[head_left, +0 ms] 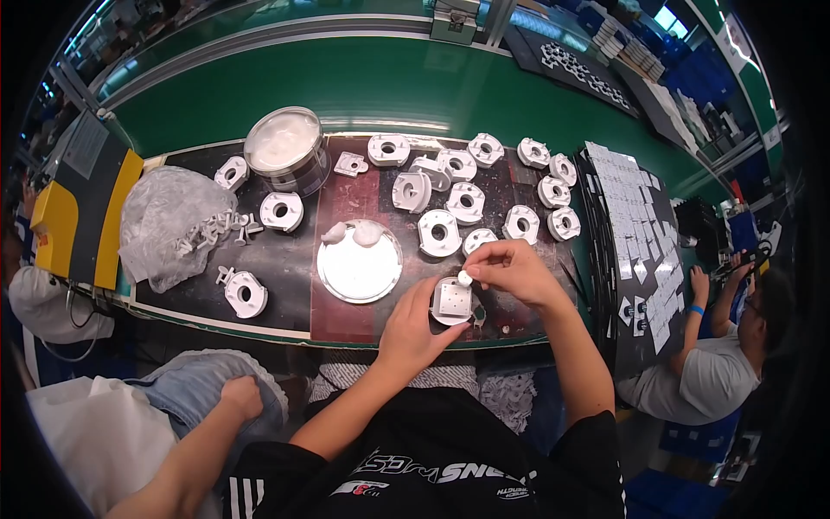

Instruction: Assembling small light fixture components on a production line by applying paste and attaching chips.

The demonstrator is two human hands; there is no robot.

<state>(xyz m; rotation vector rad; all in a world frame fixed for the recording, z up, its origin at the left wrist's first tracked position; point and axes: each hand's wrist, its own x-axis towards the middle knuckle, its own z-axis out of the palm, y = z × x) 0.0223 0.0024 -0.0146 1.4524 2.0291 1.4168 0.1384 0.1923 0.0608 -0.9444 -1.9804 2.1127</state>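
Observation:
My left hand (411,330) is closed around the edge of a round white plastic housing (453,299), near the front edge of the table. A square face with small holes shows on top of that housing. My right hand (517,273) pinches a small rounded white piece (465,278) just over the housing's upper edge. Whether the piece touches the housing I cannot tell. Left of my hands lies a round white lid (359,270) with soft white lumps (367,233) on its far side. Several similar white housings, such as one with a centre hole (439,233), stand beyond my hands.
A clear tub (285,151) of white material stands at the back left. Beside it lies a plastic bag (169,221) with small white parts (216,229). A yellow and black machine (86,203) is far left. Black trays of white pieces (635,233) stand right. Co-workers sit on both sides.

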